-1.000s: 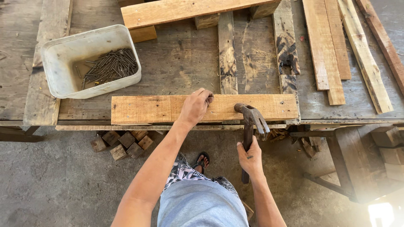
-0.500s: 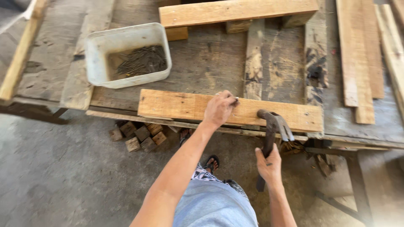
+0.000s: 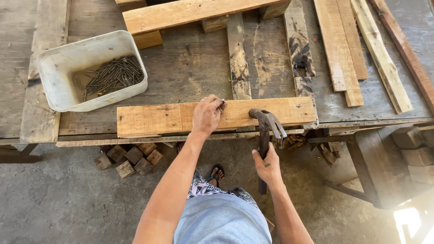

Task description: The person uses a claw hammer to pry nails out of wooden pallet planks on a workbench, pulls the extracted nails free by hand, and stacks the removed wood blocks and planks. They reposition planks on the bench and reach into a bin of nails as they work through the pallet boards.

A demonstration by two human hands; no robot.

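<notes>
While we look straight down at the workbench [image 3: 190,68], the left hand [image 3: 207,115] rests on a pale wooden board [image 3: 153,118] that lies lengthwise along the near edge of the bench. We can see its fingertips pinched together round a nail [image 3: 223,102], held at the far edge of the board near its middle; the nail is small and we can barely make it out. The right hand [image 3: 267,163] is clenched round the dark handle of a claw hammer [image 3: 266,123], low on the grip, and the hammer's head sits over the board just to the right of the pinched nail, with the claws pointing towards us. We cannot tell whether the head touches the wood.

Off to the left on the bench stands a white plastic tub [image 3: 58,63] with a heap of dark nails [image 3: 113,74] lying in it. Further back a second pale plank [image 3: 199,11] lies across weathered slats [image 3: 238,58], and a few loose battens [image 3: 348,49] lie at an angle on the right. Down below, on the concrete floor [image 3: 54,199], we spot a cluster of small wood blocks [image 3: 129,158] under the bench edge, and a sandalled foot [image 3: 217,173] between the two forearms.
</notes>
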